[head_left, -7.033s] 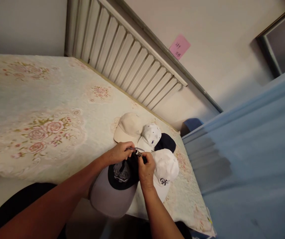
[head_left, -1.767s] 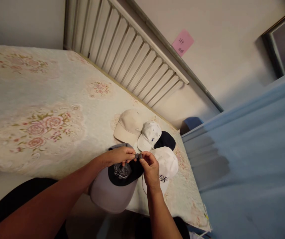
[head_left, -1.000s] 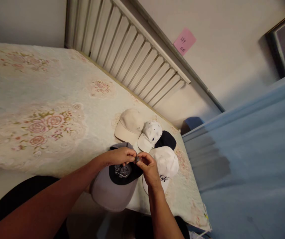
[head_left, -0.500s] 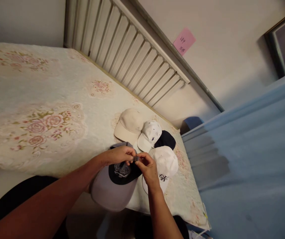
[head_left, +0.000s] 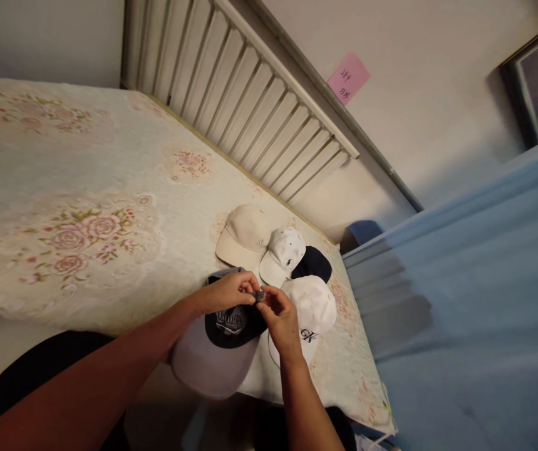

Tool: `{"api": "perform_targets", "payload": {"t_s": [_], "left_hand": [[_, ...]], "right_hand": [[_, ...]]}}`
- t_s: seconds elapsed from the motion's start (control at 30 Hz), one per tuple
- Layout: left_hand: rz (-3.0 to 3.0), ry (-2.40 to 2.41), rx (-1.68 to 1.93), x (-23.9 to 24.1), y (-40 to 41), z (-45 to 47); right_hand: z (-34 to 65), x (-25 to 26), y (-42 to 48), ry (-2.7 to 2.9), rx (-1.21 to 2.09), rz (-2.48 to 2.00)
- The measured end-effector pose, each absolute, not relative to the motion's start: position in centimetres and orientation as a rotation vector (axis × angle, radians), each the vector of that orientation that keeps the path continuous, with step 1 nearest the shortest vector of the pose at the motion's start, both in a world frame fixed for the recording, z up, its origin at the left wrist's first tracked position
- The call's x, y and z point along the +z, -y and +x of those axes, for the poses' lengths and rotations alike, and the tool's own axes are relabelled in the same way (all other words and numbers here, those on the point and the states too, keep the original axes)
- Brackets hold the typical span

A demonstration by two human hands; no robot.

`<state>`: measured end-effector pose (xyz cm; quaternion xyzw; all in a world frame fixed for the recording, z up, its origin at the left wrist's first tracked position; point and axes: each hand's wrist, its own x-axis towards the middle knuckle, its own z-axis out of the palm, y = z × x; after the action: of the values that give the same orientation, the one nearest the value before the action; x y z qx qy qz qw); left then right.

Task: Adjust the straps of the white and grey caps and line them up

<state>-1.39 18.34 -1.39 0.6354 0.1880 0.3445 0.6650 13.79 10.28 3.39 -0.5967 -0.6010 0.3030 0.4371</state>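
Observation:
A black cap with a grey brim (head_left: 219, 351) lies at the near edge of the bed, its back turned away from me. My left hand (head_left: 228, 291) and my right hand (head_left: 280, 319) meet over the cap's back, fingers pinched together on its small strap buckle (head_left: 260, 294). Just right of my right hand lies a white cap with dark letters (head_left: 313, 310), partly hidden by that hand.
A beige cap (head_left: 243, 235), a white dotted cap (head_left: 285, 250) and a dark navy cap (head_left: 313, 264) lie behind my hands on the floral bedspread (head_left: 85, 207). A slatted headboard (head_left: 250, 106) runs along the wall. Blue fabric (head_left: 475, 300) fills the right side.
Both hands stay on the cap's back strap. The fingers have drawn closer around the buckle, and the cap has barely shifted.

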Motion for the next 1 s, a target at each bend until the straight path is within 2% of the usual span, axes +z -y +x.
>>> {"api": "perform_targets", "payload": {"t_s": [0.4, 0.73, 1.0], "left_hand": [[1.980, -0.704, 1.084, -0.6, -16.8, -0.6], [2.122, -0.749, 1.063, -0.5, -17.1, -1.0], [2.108, -0.750, 1.005, -0.9, -17.5, -1.0]], "right_hand": [[12.7, 3.2, -10.1, 1.304, 0.601, -1.652], [13.4, 3.2, -10.1, 0.959, 0.917, -1.471], [14.0, 3.4, -9.9, 0.772, 0.970, -1.423]]}}
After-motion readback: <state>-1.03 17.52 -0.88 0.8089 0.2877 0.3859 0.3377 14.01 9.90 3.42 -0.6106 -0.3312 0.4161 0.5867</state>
